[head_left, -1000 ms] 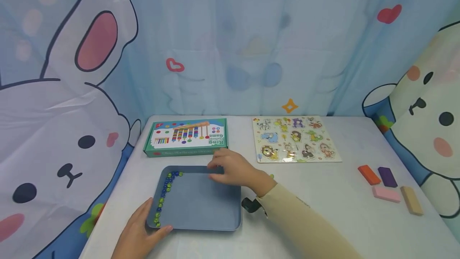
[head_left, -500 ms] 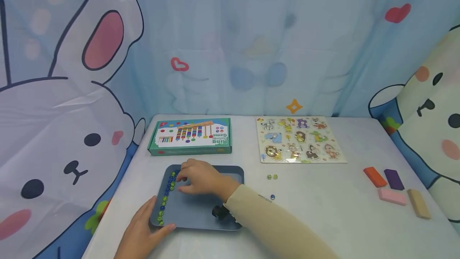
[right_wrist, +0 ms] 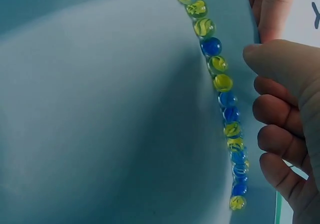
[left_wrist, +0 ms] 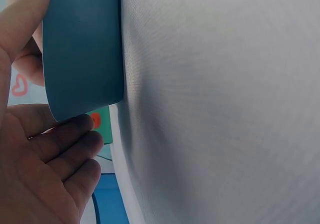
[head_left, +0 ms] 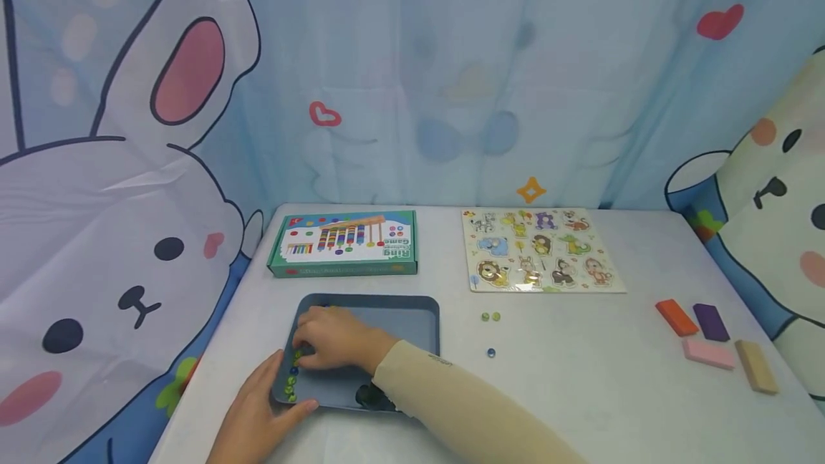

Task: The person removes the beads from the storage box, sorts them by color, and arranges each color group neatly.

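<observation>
A blue-grey tray (head_left: 399, 302) lies on the white table. Along its left wall runs a row of several blue and yellow-green marbles (right_wrist: 222, 82). My left hand (head_left: 251, 414) holds the near left corner of the tray, thumb over the front rim and fingers along the outer side; the left wrist view shows the tray wall between thumb and fingers. Over the left part of the tray is my right hand (head_left: 338, 339), its fingers loosely bent close to the marble row and hiding part of it. In the right wrist view nothing shows between its thumb and fingers.
Two yellow-green marbles (head_left: 490, 316) and a blue marble (head_left: 491, 352) lie right of the tray. Behind stand a green game box (head_left: 344, 243) and an animal puzzle board (head_left: 541, 250). Orange, purple, pink and tan blocks (head_left: 709, 354) lie at the right.
My right hand has moved left across the tray, from its far right edge to the marble row, then slightly nearer. My left hand stays at the corner. The head view has shifted slightly.
</observation>
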Demonstrator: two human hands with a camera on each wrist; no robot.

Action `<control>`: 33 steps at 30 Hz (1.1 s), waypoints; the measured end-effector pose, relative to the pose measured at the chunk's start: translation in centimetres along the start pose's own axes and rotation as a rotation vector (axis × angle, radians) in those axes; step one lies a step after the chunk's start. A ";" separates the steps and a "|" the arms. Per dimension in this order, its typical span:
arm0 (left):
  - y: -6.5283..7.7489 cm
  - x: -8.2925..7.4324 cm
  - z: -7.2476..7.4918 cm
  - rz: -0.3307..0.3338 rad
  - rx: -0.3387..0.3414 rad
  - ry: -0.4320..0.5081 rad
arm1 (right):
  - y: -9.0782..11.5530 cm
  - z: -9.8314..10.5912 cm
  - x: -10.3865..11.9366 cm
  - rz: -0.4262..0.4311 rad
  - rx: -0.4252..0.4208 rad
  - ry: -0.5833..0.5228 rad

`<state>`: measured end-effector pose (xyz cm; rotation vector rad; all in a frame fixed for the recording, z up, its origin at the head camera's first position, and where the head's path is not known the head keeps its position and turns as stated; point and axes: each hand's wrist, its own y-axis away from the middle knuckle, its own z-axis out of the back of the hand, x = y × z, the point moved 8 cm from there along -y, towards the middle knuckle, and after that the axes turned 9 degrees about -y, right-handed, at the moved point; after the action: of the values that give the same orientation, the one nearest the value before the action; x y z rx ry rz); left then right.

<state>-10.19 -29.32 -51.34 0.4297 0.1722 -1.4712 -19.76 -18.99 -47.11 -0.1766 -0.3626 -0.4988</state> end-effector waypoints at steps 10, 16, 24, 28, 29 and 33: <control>0.1 -0.2 0.2 -0.002 -0.011 0.005 | -0.8 -1.6 -0.2 0.024 0.048 -0.006; 0.1 -0.2 0.2 0.008 -0.004 0.000 | -1.0 -1.9 -0.3 0.024 0.044 -0.012; -0.1 -0.1 0.0 0.020 0.010 0.018 | -0.8 -1.9 -0.5 0.049 0.020 0.009; -0.2 -0.1 -0.1 0.021 0.008 0.020 | -0.6 -1.7 -0.5 0.059 0.014 0.015; -0.2 -0.1 -0.1 0.024 0.010 0.021 | -0.5 -1.7 -0.6 0.058 0.011 0.011; -0.1 0.1 -0.1 0.042 0.023 0.005 | -0.3 -1.0 -0.7 0.057 -0.021 -0.013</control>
<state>-10.26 -29.34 -51.46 0.4531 0.1500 -1.4322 -20.23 -19.20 -48.29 -0.2097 -0.3645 -0.4452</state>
